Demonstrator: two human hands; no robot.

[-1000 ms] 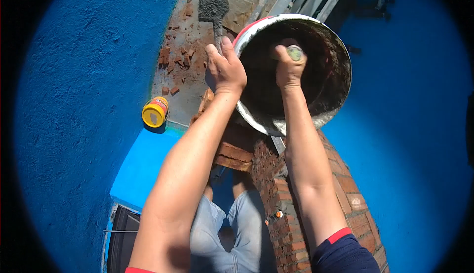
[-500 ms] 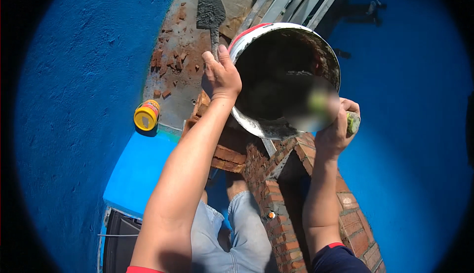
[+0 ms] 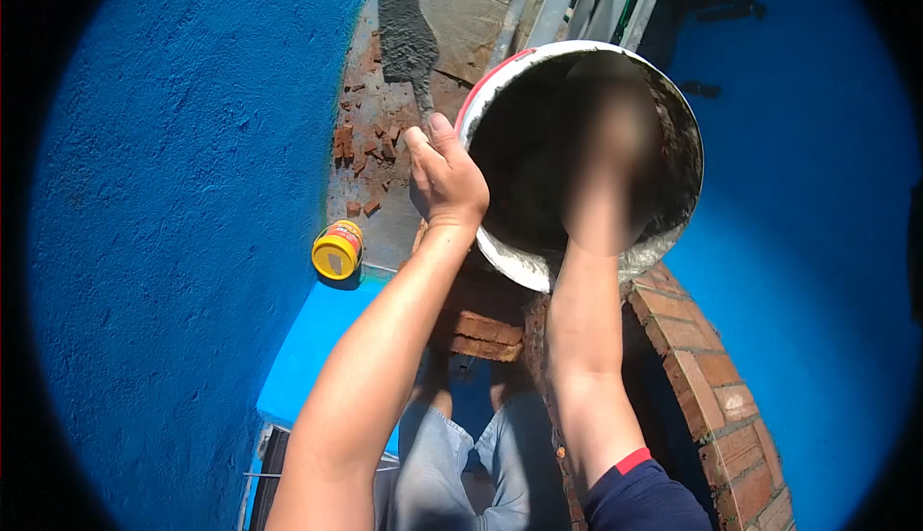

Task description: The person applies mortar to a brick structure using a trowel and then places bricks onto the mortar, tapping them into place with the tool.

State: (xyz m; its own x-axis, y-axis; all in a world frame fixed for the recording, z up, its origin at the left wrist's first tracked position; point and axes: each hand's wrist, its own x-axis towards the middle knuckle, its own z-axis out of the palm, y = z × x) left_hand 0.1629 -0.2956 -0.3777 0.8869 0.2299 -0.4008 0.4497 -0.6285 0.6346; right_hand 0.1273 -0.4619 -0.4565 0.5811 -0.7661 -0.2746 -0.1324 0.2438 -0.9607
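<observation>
Left forearm angled up from the lower edge, and the left hand [image 3: 449, 180] is clamped on the handle of a mortar-caked trowel [image 3: 409, 36], thumb pointing up, the blade jutting beyond the knuckles over the rubble-strewn ground! That hand sits right beside the left rim of the big white bucket [image 3: 524, 271]. And the right arm runs straight up over the near rim, with the right hand [image 3: 625, 132] down inside the bucket, so blurred that I can't tell whether its fingers are apart or closed on something. The bucket's mouth gapes around that wrist, above the brick wall [image 3: 707, 363].
</observation>
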